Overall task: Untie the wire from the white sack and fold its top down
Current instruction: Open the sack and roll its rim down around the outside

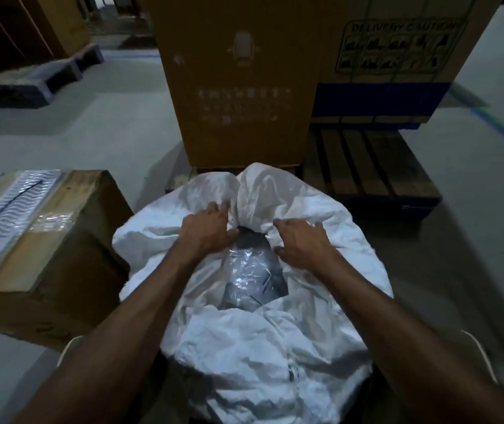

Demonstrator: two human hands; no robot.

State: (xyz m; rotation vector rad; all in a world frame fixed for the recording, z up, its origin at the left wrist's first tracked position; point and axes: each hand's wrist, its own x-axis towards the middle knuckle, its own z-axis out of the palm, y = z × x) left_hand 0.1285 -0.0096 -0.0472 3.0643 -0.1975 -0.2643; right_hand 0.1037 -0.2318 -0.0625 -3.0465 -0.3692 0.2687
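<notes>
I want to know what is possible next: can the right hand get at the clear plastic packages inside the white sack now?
Probably yes. The white sack is open at the top, and the clear plastic packages lie uncovered in the opening. The right hand grips the rim just beside them; nothing lies between.

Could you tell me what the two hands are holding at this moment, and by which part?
Both hold the white sack by its opened top: the left hand grips the far-left rim fabric, the right hand the far-right rim.
</notes>
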